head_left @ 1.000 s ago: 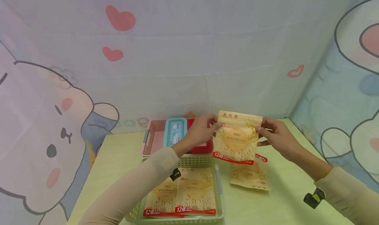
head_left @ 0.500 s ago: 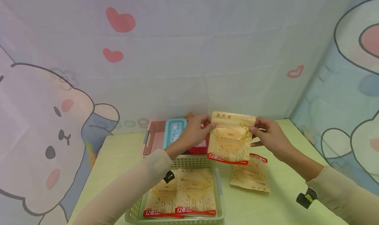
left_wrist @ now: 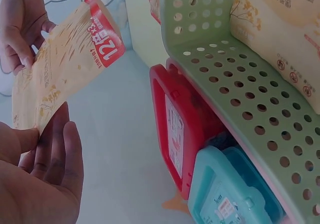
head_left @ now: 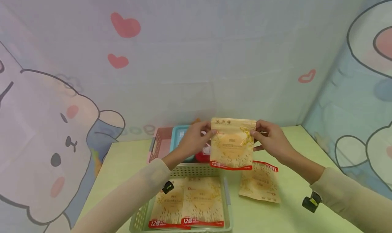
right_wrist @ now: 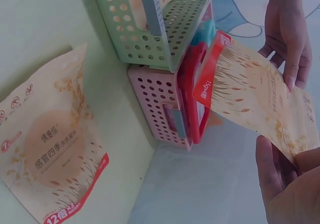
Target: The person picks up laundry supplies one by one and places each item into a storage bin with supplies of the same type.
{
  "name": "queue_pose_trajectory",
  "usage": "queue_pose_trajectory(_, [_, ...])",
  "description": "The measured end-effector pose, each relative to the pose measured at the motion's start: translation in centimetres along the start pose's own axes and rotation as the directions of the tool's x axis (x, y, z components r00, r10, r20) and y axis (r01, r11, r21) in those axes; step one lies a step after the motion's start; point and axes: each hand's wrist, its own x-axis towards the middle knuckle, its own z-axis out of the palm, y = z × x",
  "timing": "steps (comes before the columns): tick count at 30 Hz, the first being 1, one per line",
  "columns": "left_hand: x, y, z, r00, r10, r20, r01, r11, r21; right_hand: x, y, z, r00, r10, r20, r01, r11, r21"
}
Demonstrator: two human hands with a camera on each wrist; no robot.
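Observation:
Between my two hands a yellow pouch [head_left: 232, 144] with a red bottom band hangs upright, its printed front facing me. My left hand [head_left: 196, 139] pinches its left edge near the top, thumb in front. On the opposite edge my right hand [head_left: 272, 139] pinches it the same way. Below the held pouch, a second pouch [head_left: 260, 183] lies on the table with its red band toward the back. Two more pouches [head_left: 202, 200] lie side by side in the green basket [head_left: 227, 192]. The left wrist view also shows the held pouch [left_wrist: 65, 58] slanting between both hands.
Behind the green basket stands a pink basket [head_left: 159, 144] with a blue-lidded box [head_left: 179, 136] and a red-lidded box [right_wrist: 192, 93] in it. A printed curtain [head_left: 171, 73] hangs along the table's back edge. Green tabletop [head_left: 125, 168] extends left of the baskets.
Both hands have carried the pouch to the left, and it now faces me more squarely. It covers more of the red box. The pouch on the table has stayed put.

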Motion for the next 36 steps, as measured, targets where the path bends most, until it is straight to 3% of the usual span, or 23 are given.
queue_pose_trajectory(6, [-0.5,-0.3,-0.3,0.998,-0.006,-0.055,0.006,1.0,0.002,0.4,-0.4,0.7,0.999,-0.031,-0.023,0.03,0.999,-0.036])
queue_pose_trajectory(14, [-2.1,-2.1,-1.4,0.992,-0.024,-0.122,0.025,1.0,0.009,1.5,-0.3,3.1,0.998,-0.061,-0.004,0.061,0.998,-0.017])
queue_pose_trajectory(20, [-2.9,-3.0,-1.6,0.992,-0.026,-0.121,0.026,1.0,-0.001,1.8,0.1,3.9,0.997,-0.081,0.008,0.081,0.996,-0.04])
queue_pose_trajectory(27, [-3.7,-2.9,-2.3,0.995,-0.008,-0.102,0.005,1.0,-0.022,1.8,0.5,4.6,0.996,-0.083,0.009,0.083,0.997,0.004])
queue_pose_trajectory(36, [-5.4,-2.3,-3.4,0.994,-0.014,-0.112,0.026,0.994,0.109,1.7,0.8,6.3,0.996,-0.083,0.033,0.08,0.993,0.086])
